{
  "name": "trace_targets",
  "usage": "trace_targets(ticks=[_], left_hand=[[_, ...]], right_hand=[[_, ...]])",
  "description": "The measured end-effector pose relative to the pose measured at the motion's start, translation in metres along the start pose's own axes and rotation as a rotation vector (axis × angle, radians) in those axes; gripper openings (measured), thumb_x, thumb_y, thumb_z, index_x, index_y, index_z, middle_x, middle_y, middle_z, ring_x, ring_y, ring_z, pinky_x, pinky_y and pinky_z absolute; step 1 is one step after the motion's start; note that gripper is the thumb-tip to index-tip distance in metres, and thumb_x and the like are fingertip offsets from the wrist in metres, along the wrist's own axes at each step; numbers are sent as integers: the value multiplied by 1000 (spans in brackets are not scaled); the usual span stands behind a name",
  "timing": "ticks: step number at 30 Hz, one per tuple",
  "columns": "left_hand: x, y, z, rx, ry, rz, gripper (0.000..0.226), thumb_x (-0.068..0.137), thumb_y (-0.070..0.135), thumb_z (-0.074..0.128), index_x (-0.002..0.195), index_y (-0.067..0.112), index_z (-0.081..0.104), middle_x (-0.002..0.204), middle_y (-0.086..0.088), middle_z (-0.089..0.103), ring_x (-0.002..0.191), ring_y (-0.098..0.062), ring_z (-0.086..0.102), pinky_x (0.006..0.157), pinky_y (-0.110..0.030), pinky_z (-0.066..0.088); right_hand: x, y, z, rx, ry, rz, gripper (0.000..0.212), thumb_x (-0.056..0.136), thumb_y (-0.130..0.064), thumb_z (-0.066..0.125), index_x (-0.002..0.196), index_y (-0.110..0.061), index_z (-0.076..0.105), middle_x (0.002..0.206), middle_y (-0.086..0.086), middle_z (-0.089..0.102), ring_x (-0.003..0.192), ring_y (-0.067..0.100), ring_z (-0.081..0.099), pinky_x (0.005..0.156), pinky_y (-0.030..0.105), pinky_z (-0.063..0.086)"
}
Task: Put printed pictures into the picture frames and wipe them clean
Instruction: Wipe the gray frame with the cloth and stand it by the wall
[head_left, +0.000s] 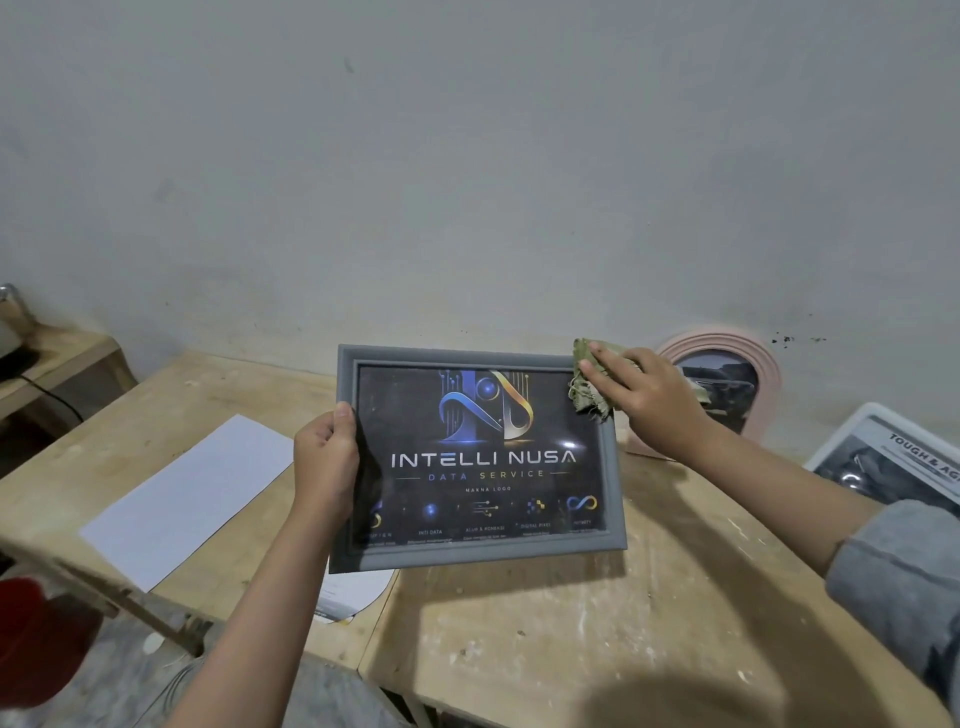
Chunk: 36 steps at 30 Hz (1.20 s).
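A grey picture frame (480, 552) with a dark "INTELLI NUSA" print behind its glass is held tilted above the wooden table (597, 623). My left hand (326, 460) grips the frame's left edge, thumb on the front. My right hand (647, 397) presses a frayed green cloth (584, 387) against the frame's upper right corner. A pink oval frame (763, 374) with a dark picture leans on the wall behind my right hand. A white frame (852, 441) holding a black-and-white print lies at the right edge.
A blank white sheet (192, 499) lies on the table's left part. Another printed sheet (353, 592) pokes out from under the grey frame. A low wooden shelf (62, 358) with a black cable stands far left. Something red (36, 639) sits at the lower left.
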<state>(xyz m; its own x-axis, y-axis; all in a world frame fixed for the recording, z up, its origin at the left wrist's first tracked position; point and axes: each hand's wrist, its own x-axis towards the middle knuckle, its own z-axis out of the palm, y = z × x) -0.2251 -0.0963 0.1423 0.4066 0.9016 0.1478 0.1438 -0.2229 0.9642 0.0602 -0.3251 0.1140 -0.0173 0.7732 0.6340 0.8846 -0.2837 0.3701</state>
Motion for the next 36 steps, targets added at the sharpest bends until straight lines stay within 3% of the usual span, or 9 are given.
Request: trace_targets(ticks=[3, 5, 7, 9, 14, 20, 26, 30, 36], left_hand=[[1, 3, 0, 32, 24, -3, 44, 101, 20, 40, 61, 18, 23, 62, -1, 19, 58, -16, 17, 56, -32, 14], [1, 3, 1, 133, 53, 7, 44, 100, 23, 40, 60, 16, 23, 60, -1, 20, 56, -18, 18, 55, -33, 14], [-1, 3, 2, 231, 81, 5, 45, 100, 25, 40, 59, 15, 23, 56, -2, 22, 54, -21, 21, 53, -35, 16], [-2, 1, 3, 268, 99, -11, 46, 99, 27, 40, 58, 14, 23, 54, -3, 25, 53, -23, 25, 51, -35, 18], [-7, -1, 10, 290, 125, -63, 46, 99, 28, 40, 58, 12, 26, 54, -5, 30, 52, -22, 28, 49, -34, 20], [-10, 4, 19, 217, 105, -92, 46, 99, 28, 40, 59, 15, 22, 56, -3, 24, 55, -22, 23, 52, -33, 17], [-11, 14, 22, 206, 99, -44, 47, 100, 26, 40, 58, 15, 21, 56, -2, 22, 53, -20, 21, 52, -34, 15], [-11, 16, 25, 172, 126, -54, 47, 100, 25, 41, 59, 16, 19, 57, -1, 20, 53, -19, 19, 51, -34, 14], [-4, 11, 24, 139, 151, -82, 49, 100, 26, 41, 58, 15, 19, 56, -3, 20, 54, -20, 19, 53, -34, 14]], right_hand=[[-4, 8, -1, -19, -74, 17, 58, 90, 6, 14, 120, -1, 63, 122, 20, 62, 75, 34, 56, 63, 41, 51], [-7, 13, -1, -53, -162, 44, 47, 79, 10, 36, 116, 1, 64, 119, 22, 63, 73, 35, 57, 59, 40, 52], [-12, 17, -3, -76, -266, 133, 58, 55, 13, 66, 112, 1, 65, 115, 23, 64, 71, 36, 56, 54, 39, 50], [-17, 18, -4, -46, -302, 249, 70, 44, 17, 71, 112, 1, 65, 113, 24, 64, 68, 36, 55, 51, 38, 49], [-8, 2, -1, 56, -184, 337, 79, 42, 25, 61, 117, 0, 64, 119, 23, 62, 74, 38, 54, 57, 43, 52], [-1, -12, 13, 13, -303, 286, 75, 47, 19, 58, 120, 2, 61, 126, 20, 60, 71, 33, 53, 53, 38, 50], [-11, -21, 19, -100, -306, 154, 51, 71, 12, 41, 119, 6, 60, 126, 23, 58, 70, 34, 55, 53, 37, 48], [-25, -36, 26, -111, -331, 112, 56, 63, 9, 70, 118, 4, 61, 126, 21, 59, 76, 34, 57, 56, 37, 48], [-44, -57, 24, -56, -285, 117, 64, 54, 8, 78, 117, 3, 64, 126, 19, 60, 90, 31, 41, 58, 38, 50]])
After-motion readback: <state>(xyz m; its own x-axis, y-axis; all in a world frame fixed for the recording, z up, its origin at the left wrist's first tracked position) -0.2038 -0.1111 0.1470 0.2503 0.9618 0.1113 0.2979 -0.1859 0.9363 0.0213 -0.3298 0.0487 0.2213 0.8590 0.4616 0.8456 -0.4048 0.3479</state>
